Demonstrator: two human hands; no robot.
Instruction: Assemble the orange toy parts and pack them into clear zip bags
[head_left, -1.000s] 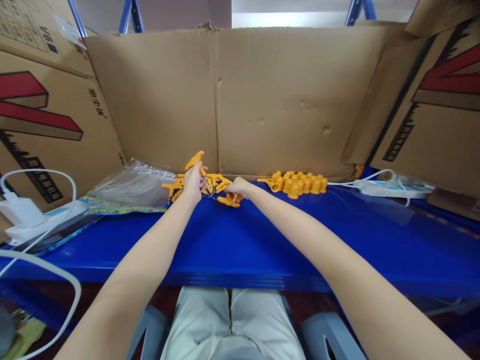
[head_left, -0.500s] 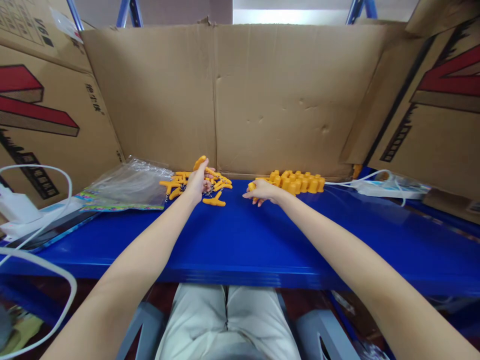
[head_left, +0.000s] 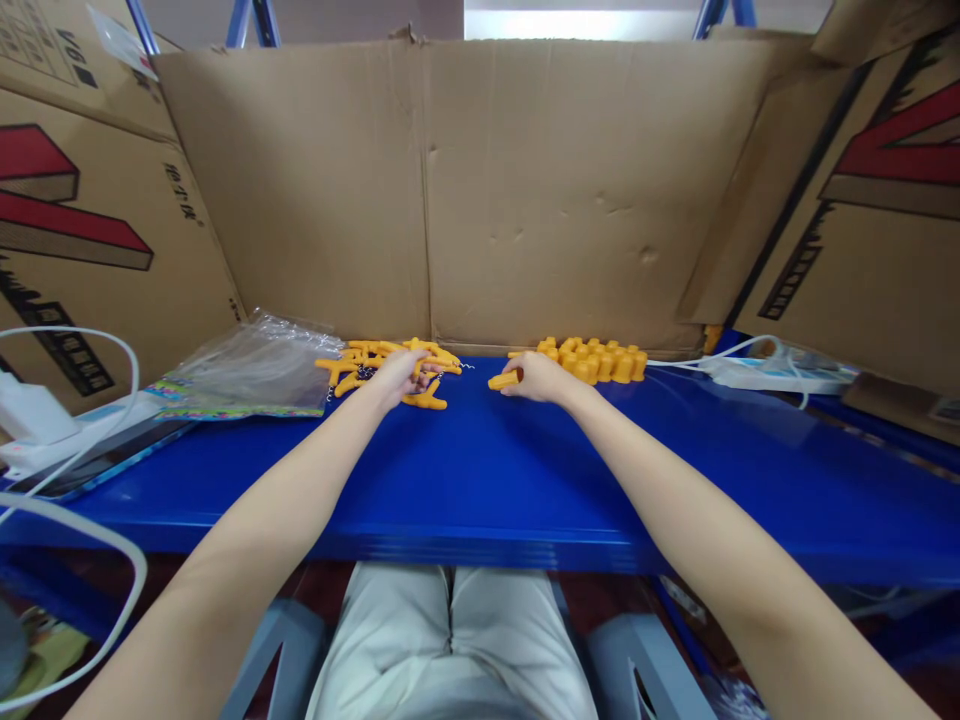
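At the far left of the blue tabletop (head_left: pixel 480 490) lie one white power strip (head_left: pixel 45 442), one dark phone (head_left: pixel 112 458) just near of it, and a layer of clear plastic bags (head_left: pixel 247 375), overlapped too much to count. Right of the bags, along the far side, is a loose pile of yellow T-shaped handles (head_left: pixel 373 347) with thin metal spirals; they tangle, so no exact count is possible, though one handle (head_left: pixel 426 402) lies plainly on the near side. These look light, stiff and smooth, likely moulded plastic, hard to break but prone to hooking one another by the spirals; the crossbar seems the surest place to take hold, clear of the metal point. The left hand (head_left: pixel 401 378) is at the pile with its fingers partly curled; whether it grips a handle I cannot tell. Farther right, the right hand (head_left: pixel 538 380) has thumb and fingers narrowed on one yellow piece (head_left: pixel 504 380), its shape partly hidden. Just beyond and right of that hand stands a cluster of yellow cups (head_left: pixel 600 362), more than ten but overlapping; they look rigid and light, best pinched around the wall. At the far right is one more white strip (head_left: pixel 780 378) with cables
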